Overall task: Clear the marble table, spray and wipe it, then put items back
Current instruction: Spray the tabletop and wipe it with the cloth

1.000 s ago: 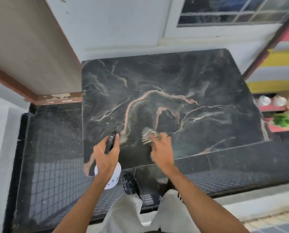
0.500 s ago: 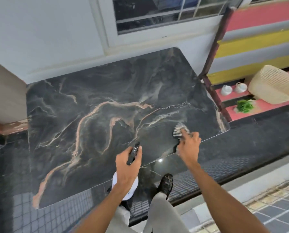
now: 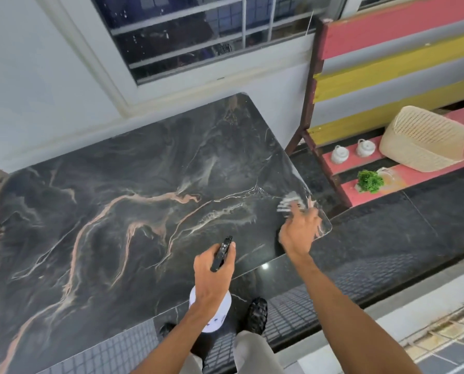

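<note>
The dark marble table (image 3: 117,211) with tan veins fills the middle of the view and carries nothing but my hands. My left hand (image 3: 212,276) grips a white spray bottle (image 3: 212,314) by its black nozzle head, held over the table's near edge. My right hand (image 3: 299,228) presses a striped grey-white cloth (image 3: 290,202) onto the table's near right corner; the hand and cloth are motion-blurred.
A bench of red and yellow slats (image 3: 387,168) stands right of the table. It holds two white lidded cups (image 3: 340,154), a small green plant (image 3: 370,180) and a woven basket (image 3: 425,139). A window and white wall lie behind. My shoe (image 3: 256,314) stands below the table edge.
My right hand has swept the cloth rightward along the near part of the table to its right corner. The left hand still holds the spray bottle. The view has turned right.
</note>
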The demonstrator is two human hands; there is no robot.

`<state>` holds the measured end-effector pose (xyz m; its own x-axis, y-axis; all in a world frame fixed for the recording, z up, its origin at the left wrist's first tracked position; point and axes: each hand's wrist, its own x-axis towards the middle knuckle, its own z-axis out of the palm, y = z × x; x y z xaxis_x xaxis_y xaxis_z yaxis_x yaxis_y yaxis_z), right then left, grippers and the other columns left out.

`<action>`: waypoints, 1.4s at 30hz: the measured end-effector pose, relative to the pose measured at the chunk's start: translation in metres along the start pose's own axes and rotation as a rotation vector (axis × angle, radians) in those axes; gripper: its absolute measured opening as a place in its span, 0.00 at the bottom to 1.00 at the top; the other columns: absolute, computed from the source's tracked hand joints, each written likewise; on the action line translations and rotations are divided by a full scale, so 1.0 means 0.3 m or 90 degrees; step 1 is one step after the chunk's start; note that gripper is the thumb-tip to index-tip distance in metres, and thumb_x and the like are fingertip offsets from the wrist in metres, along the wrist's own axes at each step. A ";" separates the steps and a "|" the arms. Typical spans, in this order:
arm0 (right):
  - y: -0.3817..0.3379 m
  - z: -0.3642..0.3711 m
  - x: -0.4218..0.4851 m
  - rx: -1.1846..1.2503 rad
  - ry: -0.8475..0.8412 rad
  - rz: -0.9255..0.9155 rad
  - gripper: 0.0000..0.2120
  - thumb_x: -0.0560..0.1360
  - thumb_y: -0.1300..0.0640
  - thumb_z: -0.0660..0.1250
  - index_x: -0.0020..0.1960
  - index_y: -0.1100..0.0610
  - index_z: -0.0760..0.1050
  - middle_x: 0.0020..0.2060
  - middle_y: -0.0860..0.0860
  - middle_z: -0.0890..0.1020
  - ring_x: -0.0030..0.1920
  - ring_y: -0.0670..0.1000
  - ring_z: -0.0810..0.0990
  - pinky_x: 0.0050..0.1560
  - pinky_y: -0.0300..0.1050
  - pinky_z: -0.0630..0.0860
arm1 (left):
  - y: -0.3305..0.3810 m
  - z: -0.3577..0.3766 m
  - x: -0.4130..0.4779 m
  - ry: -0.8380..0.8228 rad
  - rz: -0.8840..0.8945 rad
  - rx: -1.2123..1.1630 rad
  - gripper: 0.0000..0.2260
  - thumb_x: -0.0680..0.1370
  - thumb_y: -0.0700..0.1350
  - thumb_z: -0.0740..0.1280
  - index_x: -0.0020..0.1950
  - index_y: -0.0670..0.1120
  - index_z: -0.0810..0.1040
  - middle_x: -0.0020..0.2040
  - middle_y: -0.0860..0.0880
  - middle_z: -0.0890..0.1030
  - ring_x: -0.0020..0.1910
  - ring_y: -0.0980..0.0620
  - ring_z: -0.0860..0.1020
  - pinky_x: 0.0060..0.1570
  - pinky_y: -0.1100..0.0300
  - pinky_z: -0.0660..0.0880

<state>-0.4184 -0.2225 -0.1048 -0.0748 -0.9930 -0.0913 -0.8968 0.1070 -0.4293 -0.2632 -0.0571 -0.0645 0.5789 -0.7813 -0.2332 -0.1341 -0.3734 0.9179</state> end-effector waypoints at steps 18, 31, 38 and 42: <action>-0.567 0.308 -0.134 -0.024 -0.227 -0.514 0.25 0.76 0.65 0.62 0.71 0.50 0.73 0.56 0.57 0.71 0.56 0.59 0.70 0.59 0.54 0.74 | -0.027 -0.470 0.243 0.247 -0.049 -0.059 0.23 0.83 0.56 0.73 0.38 0.39 0.76 0.32 0.33 0.72 0.29 0.48 0.69 0.31 0.50 0.67; -1.039 0.516 -0.047 -0.046 -0.178 -0.410 0.26 0.77 0.66 0.60 0.72 0.49 0.73 0.59 0.58 0.70 0.56 0.61 0.70 0.61 0.55 0.72 | -0.107 -0.793 0.498 0.295 -0.056 -0.110 0.26 0.83 0.58 0.71 0.35 0.43 0.68 0.29 0.45 0.65 0.29 0.50 0.65 0.31 0.48 0.65; -1.233 0.636 -0.271 -0.063 -0.286 -0.803 0.29 0.74 0.66 0.65 0.72 0.47 0.71 0.57 0.56 0.74 0.55 0.58 0.71 0.56 0.51 0.76 | -0.114 -0.905 0.606 0.333 -0.039 -0.084 0.23 0.83 0.56 0.72 0.33 0.49 0.69 0.27 0.56 0.66 0.30 0.53 0.63 0.31 0.45 0.65; -1.319 0.629 0.053 -0.052 -0.187 -0.484 0.26 0.77 0.66 0.60 0.71 0.47 0.74 0.58 0.57 0.71 0.57 0.60 0.70 0.60 0.52 0.73 | -0.111 -0.928 0.666 0.330 -0.024 -0.106 0.26 0.85 0.53 0.71 0.34 0.45 0.64 0.29 0.51 0.62 0.30 0.50 0.61 0.31 0.44 0.63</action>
<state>0.0177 -0.2712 -0.1058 0.6739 -0.7379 -0.0376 -0.6860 -0.6060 -0.4026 0.0810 -0.0615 -0.0522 0.9068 -0.4050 -0.1167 -0.0009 -0.2788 0.9604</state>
